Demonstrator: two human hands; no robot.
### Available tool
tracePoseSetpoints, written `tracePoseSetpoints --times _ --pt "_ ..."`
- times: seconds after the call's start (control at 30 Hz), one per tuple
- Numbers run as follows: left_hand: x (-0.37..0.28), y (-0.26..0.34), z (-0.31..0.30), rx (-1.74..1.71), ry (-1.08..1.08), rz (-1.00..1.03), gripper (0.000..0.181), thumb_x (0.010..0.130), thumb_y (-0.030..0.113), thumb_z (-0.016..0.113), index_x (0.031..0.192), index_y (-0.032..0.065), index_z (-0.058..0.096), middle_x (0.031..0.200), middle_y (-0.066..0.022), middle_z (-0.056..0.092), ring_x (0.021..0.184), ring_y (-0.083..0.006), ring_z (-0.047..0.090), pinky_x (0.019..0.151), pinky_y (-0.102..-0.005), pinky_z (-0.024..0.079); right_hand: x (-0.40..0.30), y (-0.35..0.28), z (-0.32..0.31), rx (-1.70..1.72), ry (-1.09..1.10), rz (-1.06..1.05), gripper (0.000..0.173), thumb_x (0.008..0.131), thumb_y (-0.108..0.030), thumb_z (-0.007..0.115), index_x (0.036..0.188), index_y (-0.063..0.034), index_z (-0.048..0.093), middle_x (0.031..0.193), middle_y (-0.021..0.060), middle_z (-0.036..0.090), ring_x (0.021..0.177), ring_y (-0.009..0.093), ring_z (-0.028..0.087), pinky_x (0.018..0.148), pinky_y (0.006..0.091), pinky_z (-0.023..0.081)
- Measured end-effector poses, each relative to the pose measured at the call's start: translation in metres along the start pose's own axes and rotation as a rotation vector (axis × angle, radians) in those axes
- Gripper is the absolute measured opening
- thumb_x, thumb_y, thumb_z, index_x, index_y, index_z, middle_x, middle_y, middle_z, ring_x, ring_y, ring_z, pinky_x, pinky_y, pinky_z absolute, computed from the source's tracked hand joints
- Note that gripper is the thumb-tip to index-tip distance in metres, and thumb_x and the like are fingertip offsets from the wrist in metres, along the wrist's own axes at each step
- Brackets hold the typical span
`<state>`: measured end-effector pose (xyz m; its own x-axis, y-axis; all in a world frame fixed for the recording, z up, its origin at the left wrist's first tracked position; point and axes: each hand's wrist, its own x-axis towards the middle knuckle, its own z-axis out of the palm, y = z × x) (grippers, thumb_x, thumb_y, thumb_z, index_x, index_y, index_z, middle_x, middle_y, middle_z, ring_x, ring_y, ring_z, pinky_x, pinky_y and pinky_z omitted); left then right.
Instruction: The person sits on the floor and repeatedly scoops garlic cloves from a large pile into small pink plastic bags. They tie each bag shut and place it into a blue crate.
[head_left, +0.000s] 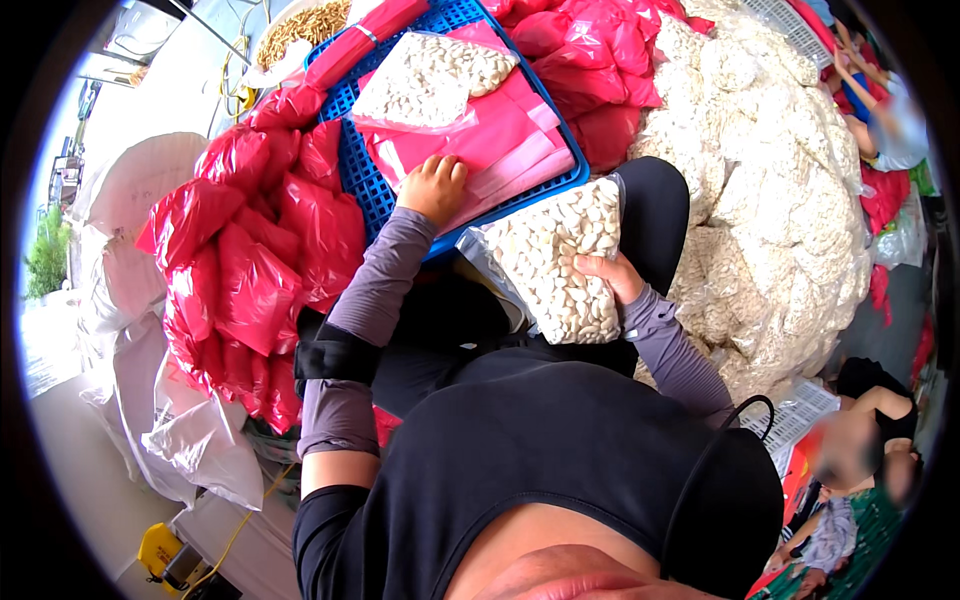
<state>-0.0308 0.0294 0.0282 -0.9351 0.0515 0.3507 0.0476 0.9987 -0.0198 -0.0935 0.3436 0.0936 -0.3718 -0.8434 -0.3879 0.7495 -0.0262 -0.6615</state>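
Observation:
My right hand (611, 274) holds a clear plastic bag of flat white seeds or beans (559, 259) by its right side, thumb across the front. The bag is tilted above my lap, and its loose plastic end points left. On a stack of flat pink plastic bags (517, 127) lies my left hand (433, 189), its fingers bent and close together; whether they pinch a bag I cannot tell. That stack sits in a blue plastic basket (351, 176). A second clear bag of the white seeds or beans (435, 79) rests on top of the stack.
Filled red plastic bags (255, 277) are heaped at my left, with more red bags (577, 52) beyond the basket. A big pile of filled clear bags (757, 195) rises at my right. White sacks (135, 225) stand far left. Other people (892, 127) sit at the right rim.

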Motion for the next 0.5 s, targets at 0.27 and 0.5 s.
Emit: tracePoseSetpoints --times 0.27,0.5 --pt "0.004 0.004 -0.014 -0.067 0.030 -0.009 0.017 0.084 0.018 0.060 0.093 0.0029 0.058 0.098 -0.0114 0.064 0.095 -0.0302 0.062 0.080 -0.0405 0.052 -0.004 -0.001 0.006 0.041 -0.002 -0.014 0.060 0.083 -0.014 0.064 0.137 0.0019 0.043 0.130 0.0136 0.056 0.117 0.023 0.056 0.101 0.0367 0.044" --pt "-0.007 -0.008 0.003 -0.227 0.035 -0.247 0.015 0.087 0.020 0.059 0.093 0.0066 0.059 0.089 -0.0116 0.063 0.090 -0.0310 0.061 0.077 -0.0395 0.052 -0.001 0.004 -0.001 0.005 0.007 0.025 0.059 0.083 -0.013 0.064 0.136 0.0029 0.043 0.128 0.0144 0.057 0.115 0.024 0.058 0.100 0.0364 0.045"
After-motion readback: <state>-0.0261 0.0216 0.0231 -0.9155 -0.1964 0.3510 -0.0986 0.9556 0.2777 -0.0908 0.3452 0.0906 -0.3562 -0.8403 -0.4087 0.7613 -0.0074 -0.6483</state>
